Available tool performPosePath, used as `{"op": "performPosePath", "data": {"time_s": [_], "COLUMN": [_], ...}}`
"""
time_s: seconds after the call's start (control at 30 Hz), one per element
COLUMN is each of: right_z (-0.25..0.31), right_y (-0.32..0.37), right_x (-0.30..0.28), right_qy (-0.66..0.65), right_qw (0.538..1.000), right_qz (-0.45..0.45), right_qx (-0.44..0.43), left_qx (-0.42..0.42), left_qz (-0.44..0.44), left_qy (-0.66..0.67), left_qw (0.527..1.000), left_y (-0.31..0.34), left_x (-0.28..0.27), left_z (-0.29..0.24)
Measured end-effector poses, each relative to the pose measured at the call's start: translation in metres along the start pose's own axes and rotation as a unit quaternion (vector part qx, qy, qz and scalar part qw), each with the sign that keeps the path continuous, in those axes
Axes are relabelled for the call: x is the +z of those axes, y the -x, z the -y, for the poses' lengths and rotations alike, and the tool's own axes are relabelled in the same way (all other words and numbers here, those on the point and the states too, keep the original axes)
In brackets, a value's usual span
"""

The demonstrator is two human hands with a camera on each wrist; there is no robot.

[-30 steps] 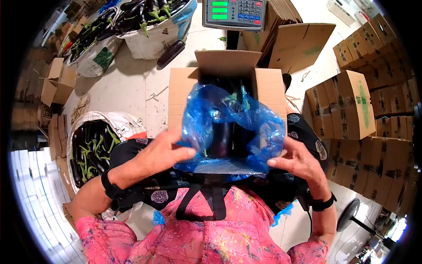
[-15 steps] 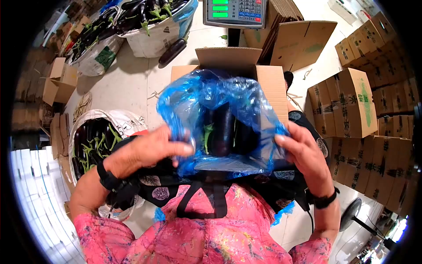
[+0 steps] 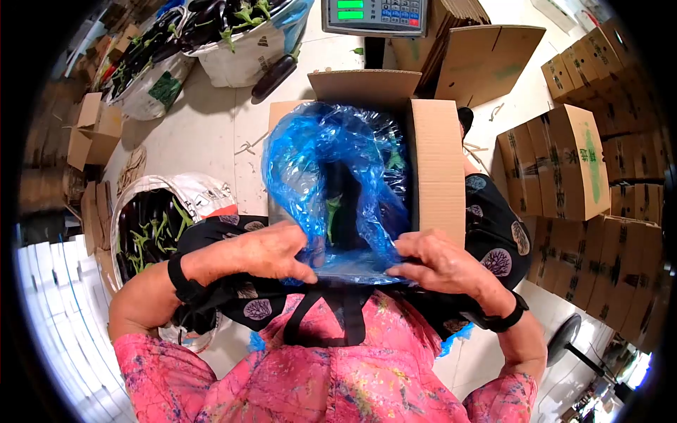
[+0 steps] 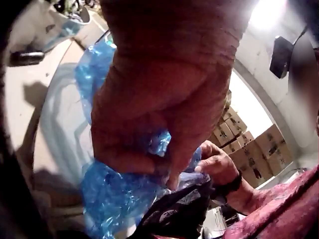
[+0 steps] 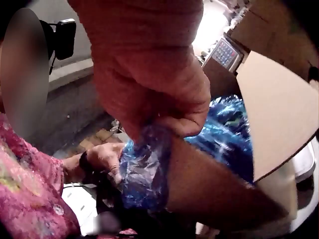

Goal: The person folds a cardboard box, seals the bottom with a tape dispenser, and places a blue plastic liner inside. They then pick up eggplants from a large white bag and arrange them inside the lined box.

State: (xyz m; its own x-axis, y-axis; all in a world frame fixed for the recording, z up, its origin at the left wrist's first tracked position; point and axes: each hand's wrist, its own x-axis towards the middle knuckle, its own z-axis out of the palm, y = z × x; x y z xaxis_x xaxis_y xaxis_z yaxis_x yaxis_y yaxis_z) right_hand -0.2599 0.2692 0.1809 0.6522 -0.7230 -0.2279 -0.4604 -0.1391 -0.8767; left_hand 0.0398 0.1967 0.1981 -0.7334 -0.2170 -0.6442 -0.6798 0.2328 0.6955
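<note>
A blue plastic bag (image 3: 293, 151) lines an open cardboard box (image 3: 437, 162) in front of the person, its mouth ringing dark eggplants (image 3: 343, 211). At the box's near edge the left hand (image 3: 271, 252) pinches the bag on the left. The right hand (image 3: 441, 262) pinches it on the right, a short way from the left one. In the left wrist view the left hand (image 4: 159, 99) has its fingers curled on the crumpled bag (image 4: 117, 194). The right wrist view shows the right hand (image 5: 154, 84) gripping a bunched piece of bag (image 5: 147, 172) beside the box wall.
A scale (image 3: 374, 17) stands beyond the box, beside folded cardboard (image 3: 486, 63). Sacks of eggplants stand at the upper left (image 3: 236, 62) and left (image 3: 211, 196). One loose eggplant (image 3: 275, 77) lies on the floor. Stacked cartons (image 3: 553, 162) line the right, near a round black stand (image 3: 564, 338).
Both hands have come closer together along the near edge, the right one moving left. The bag's opening has narrowed, and its right side has drawn inward, uncovering the right box flap.
</note>
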Motion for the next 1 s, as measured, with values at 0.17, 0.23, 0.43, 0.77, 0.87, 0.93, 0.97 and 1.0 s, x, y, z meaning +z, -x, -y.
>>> {"op": "performPosePath", "data": {"time_s": [0.17,0.23,0.43,0.77,0.87,0.93,0.97,1.0], "right_z": [-0.004,-0.038,-0.041,-0.042,-0.041,-0.080,-0.077,-0.075], "right_y": [-0.013,-0.029,-0.008,-0.065,-0.059,-0.067,-0.066,-0.066], "right_x": [-0.014,-0.021,-0.017,0.020,0.019,0.028,0.030,0.029], "right_qy": [-0.391,-0.497,-0.269,-0.384,-0.371,-0.342,-0.298,-0.253], "right_qw": [0.894,0.829,0.933,0.908,0.890,0.920,0.935,0.947], "right_qz": [-0.155,-0.227,-0.097,-0.125,-0.202,-0.147,-0.155,-0.164], "right_qx": [0.158,0.120,0.219,0.112,0.171,0.121,0.116,0.111], "left_qx": [-0.002,-0.014,-0.030,0.101,0.080,0.175,0.219,0.264], "left_qz": [-0.065,-0.156,-0.211,-0.267,-0.186,-0.289,-0.312,-0.335], "left_qy": [0.257,0.354,0.407,0.094,-0.228,-0.241,-0.209,-0.175], "left_qw": [0.964,0.922,0.888,0.954,0.952,0.910,0.900,0.888], "left_y": [0.003,-0.005,-0.025,-0.067,-0.029,-0.015,-0.013,-0.011], "left_x": [-0.030,-0.034,-0.012,-0.006,-0.028,-0.034,-0.040,-0.047], "left_z": [-0.011,-0.022,0.001,-0.056,-0.074,-0.083,-0.088,-0.094]}}
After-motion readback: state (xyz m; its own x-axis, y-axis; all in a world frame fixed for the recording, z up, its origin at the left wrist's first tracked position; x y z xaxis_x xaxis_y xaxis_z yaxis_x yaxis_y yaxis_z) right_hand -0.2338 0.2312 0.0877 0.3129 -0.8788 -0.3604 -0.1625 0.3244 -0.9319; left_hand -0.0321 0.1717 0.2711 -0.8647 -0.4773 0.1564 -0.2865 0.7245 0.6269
